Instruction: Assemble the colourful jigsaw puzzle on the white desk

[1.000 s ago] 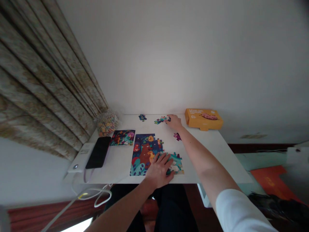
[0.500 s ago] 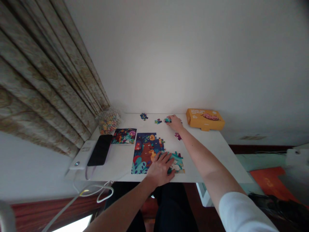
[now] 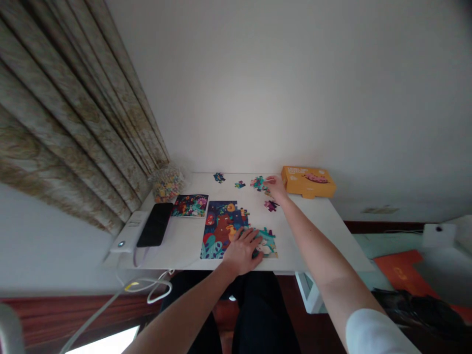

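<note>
- My left hand [image 3: 241, 251] lies flat, fingers spread, on the lower right part of the half-built puzzle [image 3: 224, 228] just below the middle of the frame. It grips nothing; it only presses the joined pieces against the white table [image 3: 324, 231].
- My right hand [image 3: 276, 187] is stretched out to the far side of the table, right of centre, fingers pinched on a teal and pink piece [image 3: 258, 183] that looks raised off the surface. Its shape is too small to read.
- As I judge it, the piece belongs back at the puzzle's ragged upper right edge, near my left fingertips [image 3: 254, 235].
- To do that well, I would hold the piece by its edges so the tabs stay visible, turn it in the air until the colours match the border, then lower it flat and press straight down.
- The left hand should keep steady weight on the assembled part, or the joins may slide apart.
- Coming back, my arm passes over a loose purple piece [image 3: 271, 205]; I should lift clear of it.
- Two more loose pieces [image 3: 240, 184] lie upper centre, the orange box [image 3: 308, 181] just right of my hand, and the reference picture [image 3: 190, 205] and the phone [image 3: 155, 224] to the left.
</note>
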A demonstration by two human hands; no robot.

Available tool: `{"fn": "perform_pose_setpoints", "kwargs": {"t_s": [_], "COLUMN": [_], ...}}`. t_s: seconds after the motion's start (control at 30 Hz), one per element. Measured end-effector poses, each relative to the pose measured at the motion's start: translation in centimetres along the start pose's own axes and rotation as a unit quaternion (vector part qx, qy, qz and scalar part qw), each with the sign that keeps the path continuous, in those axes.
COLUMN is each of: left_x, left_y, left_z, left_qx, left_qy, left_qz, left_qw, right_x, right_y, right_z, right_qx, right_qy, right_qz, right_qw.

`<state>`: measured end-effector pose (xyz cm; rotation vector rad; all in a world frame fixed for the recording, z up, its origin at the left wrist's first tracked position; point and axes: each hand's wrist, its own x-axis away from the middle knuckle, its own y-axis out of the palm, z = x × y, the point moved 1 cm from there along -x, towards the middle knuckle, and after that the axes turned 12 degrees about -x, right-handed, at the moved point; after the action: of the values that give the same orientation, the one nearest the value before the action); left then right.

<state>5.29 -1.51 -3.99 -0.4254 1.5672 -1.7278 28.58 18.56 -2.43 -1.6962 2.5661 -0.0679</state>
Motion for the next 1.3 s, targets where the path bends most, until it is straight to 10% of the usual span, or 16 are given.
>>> {"fn": "perform_pose_setpoints", "kwargs": {"t_s": [0.4,0.73,1.3], "left_x": [-0.2,0.3,0.2], "left_y": [-0.9,-1.1,-0.6], "left_z": [0.3,0.9,0.8], "left_qx": [-0.043,-0.078,-0.082], "left_qy": [0.032,0.076,-0.050], "left_qz": [0.034,0.060,0.048], "left_qw": [0.998,0.992,0.994], "right_x": [15.0,15.3,13.9], "right_y": [-7.1,-6.6,-0.8], "right_z": [3.7,4.1,3.4], "right_qx": [-0.149,-0.098,0.134], "right_qy": [-0.035,-0.058,-0.079], "right_qz": [0.012,-0.021,-0.195], "right_qw": [0.988,0.993,0.968]}}
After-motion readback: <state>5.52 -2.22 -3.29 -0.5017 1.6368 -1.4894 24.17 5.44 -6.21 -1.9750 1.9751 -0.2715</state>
